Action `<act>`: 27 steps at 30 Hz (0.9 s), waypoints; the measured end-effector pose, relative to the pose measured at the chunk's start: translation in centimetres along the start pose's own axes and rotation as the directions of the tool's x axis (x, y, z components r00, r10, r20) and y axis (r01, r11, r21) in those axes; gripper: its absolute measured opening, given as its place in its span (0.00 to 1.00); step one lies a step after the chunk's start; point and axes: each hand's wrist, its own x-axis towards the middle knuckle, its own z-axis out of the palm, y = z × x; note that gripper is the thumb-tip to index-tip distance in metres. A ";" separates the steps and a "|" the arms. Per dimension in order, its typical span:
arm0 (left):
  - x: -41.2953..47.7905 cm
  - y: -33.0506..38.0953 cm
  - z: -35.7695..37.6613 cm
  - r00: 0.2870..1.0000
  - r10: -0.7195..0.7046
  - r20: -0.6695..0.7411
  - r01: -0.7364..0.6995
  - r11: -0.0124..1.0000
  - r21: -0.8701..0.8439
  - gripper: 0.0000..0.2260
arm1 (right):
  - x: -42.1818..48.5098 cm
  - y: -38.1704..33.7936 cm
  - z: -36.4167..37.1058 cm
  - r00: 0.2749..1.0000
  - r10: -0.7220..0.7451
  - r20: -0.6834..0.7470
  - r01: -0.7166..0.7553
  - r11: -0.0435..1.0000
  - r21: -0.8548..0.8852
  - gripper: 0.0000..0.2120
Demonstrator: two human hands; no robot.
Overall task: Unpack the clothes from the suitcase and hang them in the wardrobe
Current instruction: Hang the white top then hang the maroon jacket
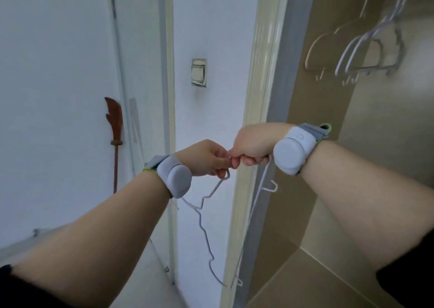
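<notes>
Hands almost touching: left hand [204,158] fingers [220,164] pinch the upper bend of a white wire hanger [202,216], and right hand [254,143] fingers curl tight round its straight bar. Hanger dangles on end below the fingers. Wardrobe [375,166] stands right of them, with spare hangers [352,49] above.

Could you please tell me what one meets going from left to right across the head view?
Wooden sword on the wall → left hand → right hand → bare hangers in the wardrobe. The white hanger, gripped by both hands, is left out.
</notes>
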 end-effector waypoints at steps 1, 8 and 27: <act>0.3 -1.3 -1.2 1.000 -0.020 -0.022 0.020 1.000 0.004 0.07 | 1.6 -1.0 0.4 1.000 -0.014 -0.004 0.014 1.000 0.016 0.12; 2.8 -10.6 -9.4 0.966 -0.224 -0.127 0.211 0.971 -0.112 0.10 | 13.0 -8.1 1.9 0.987 -0.138 -0.086 0.149 0.979 0.141 0.11; 1.4 -35.8 -30.8 0.559 -0.601 -0.571 0.326 0.793 -0.515 0.07 | 41.4 -30.4 10.6 0.819 -0.522 0.238 0.417 0.826 0.379 0.09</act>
